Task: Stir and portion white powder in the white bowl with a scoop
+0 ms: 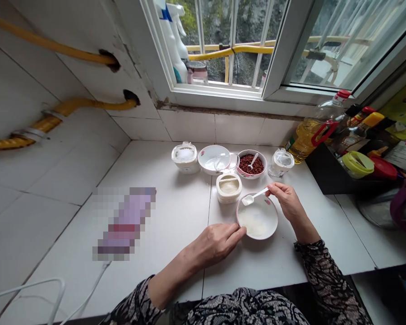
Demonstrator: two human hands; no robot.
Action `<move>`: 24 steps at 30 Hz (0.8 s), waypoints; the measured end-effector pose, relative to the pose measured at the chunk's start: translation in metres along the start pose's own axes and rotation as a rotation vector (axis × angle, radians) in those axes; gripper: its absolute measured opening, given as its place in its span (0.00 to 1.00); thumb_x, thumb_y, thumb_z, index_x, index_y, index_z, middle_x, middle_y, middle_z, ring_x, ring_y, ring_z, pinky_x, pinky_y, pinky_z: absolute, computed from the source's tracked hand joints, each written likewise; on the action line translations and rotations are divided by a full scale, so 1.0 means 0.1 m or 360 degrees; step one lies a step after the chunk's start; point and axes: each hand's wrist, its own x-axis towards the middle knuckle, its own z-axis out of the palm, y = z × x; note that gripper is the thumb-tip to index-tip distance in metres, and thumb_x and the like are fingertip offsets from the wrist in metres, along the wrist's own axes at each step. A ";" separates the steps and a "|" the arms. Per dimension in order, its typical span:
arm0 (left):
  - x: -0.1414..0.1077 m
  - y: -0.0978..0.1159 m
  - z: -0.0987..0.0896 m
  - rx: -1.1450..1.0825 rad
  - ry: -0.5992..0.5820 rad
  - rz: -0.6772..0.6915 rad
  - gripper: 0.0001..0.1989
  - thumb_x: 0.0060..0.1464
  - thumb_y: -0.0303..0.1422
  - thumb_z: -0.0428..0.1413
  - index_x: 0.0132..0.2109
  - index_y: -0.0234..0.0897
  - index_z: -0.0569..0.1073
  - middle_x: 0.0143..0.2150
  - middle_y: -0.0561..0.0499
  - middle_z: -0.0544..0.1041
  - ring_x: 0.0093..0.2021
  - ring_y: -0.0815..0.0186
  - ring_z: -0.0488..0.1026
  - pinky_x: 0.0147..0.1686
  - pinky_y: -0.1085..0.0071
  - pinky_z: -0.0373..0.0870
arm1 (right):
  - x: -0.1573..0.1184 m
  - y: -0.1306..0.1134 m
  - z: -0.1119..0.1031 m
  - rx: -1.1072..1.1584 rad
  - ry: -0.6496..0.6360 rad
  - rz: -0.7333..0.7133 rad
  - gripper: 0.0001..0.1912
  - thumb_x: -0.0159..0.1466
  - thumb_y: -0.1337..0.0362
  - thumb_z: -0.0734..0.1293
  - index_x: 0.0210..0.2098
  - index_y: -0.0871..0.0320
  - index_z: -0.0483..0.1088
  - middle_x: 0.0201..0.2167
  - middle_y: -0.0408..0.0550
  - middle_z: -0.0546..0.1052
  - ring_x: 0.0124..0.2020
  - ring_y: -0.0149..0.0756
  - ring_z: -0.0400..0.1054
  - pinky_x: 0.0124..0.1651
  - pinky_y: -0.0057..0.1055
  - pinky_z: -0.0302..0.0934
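Observation:
My right hand (286, 198) pinches the handle of a small white spoon (248, 200), whose scoop is over the upper left part of a white bowl (269, 221). Pale powder or grains (253, 225) lie in the bottom of that bowl. The fingers of my left hand (219, 241) grip the bowl's left rim. Just behind the bowl, an open square jar (229, 197) holds off-white contents. Farther back are a lidded jar of white contents (186, 158), a pale bowl (208, 158), a bowl of dark red beans (248, 161) with a small spoon in it, and a clear jar (281, 163).
An oil bottle (301, 140) and a black rack (328, 174) of condiments stand at the right, beside a pot (379, 210). A pixelated purple object (131, 216) and a white cable (96, 284) lie at the left. The tiled wall and window (223, 92) bound the counter behind.

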 end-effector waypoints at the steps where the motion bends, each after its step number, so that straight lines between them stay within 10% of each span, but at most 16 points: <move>1: 0.00 0.00 0.00 0.0002 -0.0002 0.0002 0.12 0.67 0.22 0.41 0.49 0.31 0.67 0.29 0.52 0.71 0.25 0.69 0.67 0.23 0.73 0.66 | 0.01 -0.01 0.02 0.0009 0.0007 -0.0008 0.23 0.54 0.44 0.71 0.21 0.58 0.72 0.22 0.44 0.73 0.26 0.33 0.65 0.33 0.31 0.62; 6: 0.01 0.01 -0.02 0.0012 0.0003 0.0004 0.13 0.66 0.22 0.40 0.49 0.31 0.68 0.28 0.52 0.70 0.24 0.69 0.67 0.22 0.73 0.66 | -0.01 -0.11 0.20 -0.0105 0.0154 -0.0219 0.19 0.58 0.46 0.70 0.26 0.56 0.75 0.23 0.45 0.75 0.27 0.34 0.66 0.33 0.32 0.64; 16: 0.01 0.02 0.00 0.0014 -0.0002 -0.0017 0.13 0.67 0.23 0.40 0.48 0.30 0.69 0.29 0.52 0.70 0.25 0.69 0.67 0.23 0.72 0.65 | -0.15 -0.16 0.33 -0.1122 0.0275 -0.1439 0.07 0.65 0.67 0.66 0.37 0.51 0.77 0.32 0.46 0.80 0.33 0.38 0.72 0.47 0.43 0.61; 24: 0.02 0.01 -0.02 0.0016 0.0011 -0.0022 0.13 0.67 0.22 0.40 0.47 0.31 0.69 0.28 0.53 0.69 0.24 0.70 0.66 0.22 0.73 0.65 | -0.20 -0.16 0.20 -0.0704 0.0446 -0.1124 0.10 0.67 0.63 0.63 0.29 0.54 0.70 0.29 0.47 0.75 0.34 0.40 0.70 0.40 0.39 0.64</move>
